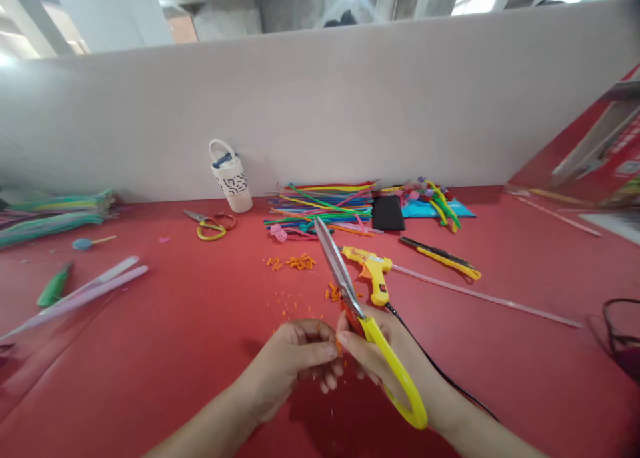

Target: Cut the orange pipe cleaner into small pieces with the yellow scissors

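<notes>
Near and central, a tiny orange piece (339,347) sits between the hands, pinched by the narrowed left hand (299,353), while just right of it the right hand (364,355) grips yellow-handled scissors (371,329) (blades angled far left!), orange bits (301,263) lying beyond.

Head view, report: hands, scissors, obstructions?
Left hand at small orange piece, grip unclear. Right hand holding yellow-handled scissors, pointing forward. Orange clippings just beyond; yellow glue gun beside scissors.

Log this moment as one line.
left hand: fingertips at orange strip, grip unclear | right hand: holding yellow-handled scissors | ahead: loose orange pieces, glue gun | surface: red table
</notes>
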A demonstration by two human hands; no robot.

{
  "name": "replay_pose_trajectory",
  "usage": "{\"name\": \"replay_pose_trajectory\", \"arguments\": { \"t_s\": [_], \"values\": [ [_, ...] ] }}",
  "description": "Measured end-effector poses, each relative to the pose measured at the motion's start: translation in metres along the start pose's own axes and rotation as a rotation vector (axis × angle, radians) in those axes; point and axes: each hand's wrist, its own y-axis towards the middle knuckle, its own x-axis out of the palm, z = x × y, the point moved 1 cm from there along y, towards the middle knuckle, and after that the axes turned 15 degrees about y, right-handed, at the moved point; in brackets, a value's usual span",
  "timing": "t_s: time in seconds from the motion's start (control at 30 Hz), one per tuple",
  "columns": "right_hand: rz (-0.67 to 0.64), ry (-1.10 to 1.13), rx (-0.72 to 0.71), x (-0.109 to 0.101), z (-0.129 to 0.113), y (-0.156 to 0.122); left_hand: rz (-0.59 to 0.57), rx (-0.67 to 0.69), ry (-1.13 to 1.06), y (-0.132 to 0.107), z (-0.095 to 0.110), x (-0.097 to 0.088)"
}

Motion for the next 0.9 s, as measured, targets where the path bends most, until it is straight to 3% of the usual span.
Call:
{"name": "replay_pose_trajectory", "arguments": {
  "t_s": [0.13,0.27,0.53,0.73,0.9],
  "values": [
    [0.098,-0.149,-0.014,0.002,0.001,0.002,0.125,0.049,0.148,0.002,-0.003,-0.001],
    [0.101,-0.291,-0.063,0.001,0.003,0.001,0.213,0.055,0.232,0.004,-0.004,-0.001],
    [0.035,-0.748,-0.131,-0.013,0.004,-0.002,0.465,0.234,-0.014,0.0,0.01,-0.019],
    [0.026,-1.096,-0.176,-0.013,0.016,0.0,0.5,0.313,-0.114,-0.004,0.014,-0.027],
    [0.011,-1.169,-0.241,-0.014,0.024,0.0,0.511,0.335,-0.149,-0.007,0.017,-0.029]
  ]
}}
